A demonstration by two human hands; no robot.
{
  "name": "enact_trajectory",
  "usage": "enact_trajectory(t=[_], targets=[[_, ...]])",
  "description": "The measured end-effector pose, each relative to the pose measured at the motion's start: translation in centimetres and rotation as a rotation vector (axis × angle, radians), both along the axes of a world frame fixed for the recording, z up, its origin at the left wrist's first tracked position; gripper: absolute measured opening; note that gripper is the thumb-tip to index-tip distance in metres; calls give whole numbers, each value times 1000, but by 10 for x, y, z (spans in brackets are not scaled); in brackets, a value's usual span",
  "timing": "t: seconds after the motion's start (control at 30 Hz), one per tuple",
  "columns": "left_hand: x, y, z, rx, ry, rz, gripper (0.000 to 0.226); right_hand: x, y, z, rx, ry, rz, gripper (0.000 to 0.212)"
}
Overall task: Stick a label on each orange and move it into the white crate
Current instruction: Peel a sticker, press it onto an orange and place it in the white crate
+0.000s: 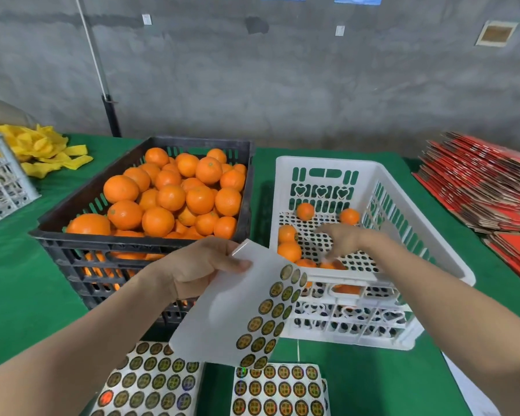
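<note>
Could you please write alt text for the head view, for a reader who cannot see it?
A person's left hand holds a part-used label sheet while the right hand reaches into a white crate holding a few oranges. A black crate full of oranges stands to its left on a green table, with more label sheets in front.

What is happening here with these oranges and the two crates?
A person is labelling oranges from the piled-full black crate. The left hand holds a partly used sticker sheet. The right hand reaches down into the white crate, to an orange near its front wall; blur hides whether it grips. That crate holds only a few so far. More sticker sheets lie on the green table.
</note>
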State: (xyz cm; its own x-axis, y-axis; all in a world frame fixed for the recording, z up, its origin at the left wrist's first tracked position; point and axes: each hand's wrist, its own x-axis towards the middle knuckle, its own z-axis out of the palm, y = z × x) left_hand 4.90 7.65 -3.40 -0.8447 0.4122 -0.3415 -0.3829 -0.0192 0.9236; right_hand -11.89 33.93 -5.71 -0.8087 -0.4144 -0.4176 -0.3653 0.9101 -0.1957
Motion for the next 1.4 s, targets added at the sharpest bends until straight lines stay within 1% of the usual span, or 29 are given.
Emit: enact_trajectory(t=[0.03,0.07,0.1,0.13,0.17,0.2,0.23,0.27,0.3,0.33,0.43,0.6,0.7,0.8,0.87,0.93,1.0,1.07,1.17,1.27,1.3,1.33,1.37,1.4], targets=[[0,-2,1,5,-6,7,29,12,-4,14,-266,75,1,60],[0,-3,3,12,-8,10,35,28,-8,28,-549,100,6,41],[0,-5,5,23,-4,8,44,47,-12,41,-781,57,34,28],[0,-6,7,40,-8,1,55,67,-15,52,-928,-16,100,22],[-1,-8,9,61,-17,-9,62,86,-16,58,-1004,-72,191,23],[-1,-8,10,84,-29,-22,64,104,-18,62,-1037,-100,267,24],[0,-9,11,93,-35,-28,58,119,-19,64,-1048,-106,316,24],[-1,-10,12,94,-38,-22,46,130,-20,65,-1047,-93,327,23],[-1,-10,11,78,-32,-6,31,137,-21,63,-1053,-76,314,23],[-1,-11,11,55,-23,14,22,141,-21,63,-1062,-59,292,24],[-2,-11,9,-11,10,57,22,148,-22,62,-1049,-24,212,27],[2,-8,15,-61,44,49,21,159,-28,55,-1034,-15,113,22],[6,-6,12,-77,44,68,20,166,-31,50,-1078,-14,86,23],[13,-11,9,-110,24,94,34,173,-34,46,-1136,-24,91,27],[19,-14,11,-134,34,57,35,177,-37,46,-1206,-49,69,23],[23,-16,12,-152,57,49,36,178,-40,47,-1278,-127,-2,17],[24,-19,15,-192,83,72,36,179,-45,47,-1306,-206,-84,24],[24,-21,19,-254,133,83,28,180,-50,49,-1316,-223,-140,29],[19,-27,25,-305,194,60,18,181,-58,54,-1303,-206,-165,41],[6,-34,33,-313,269,46,16,178,-69,55,-1203,-112,-177,54],[-4,-36,36,-304,292,84,18,176,-72,56,-1188,-75,-187,56],[-19,-39,39,-323,313,175,20,175,-74,57,-1184,-49,-199,58],[-36,-42,41,-393,359,284,20,174,-75,59,-1185,-36,-208,59],[-53,-45,44,-535,420,362,20,173,-75,61,-1184,-27,-215,61]])
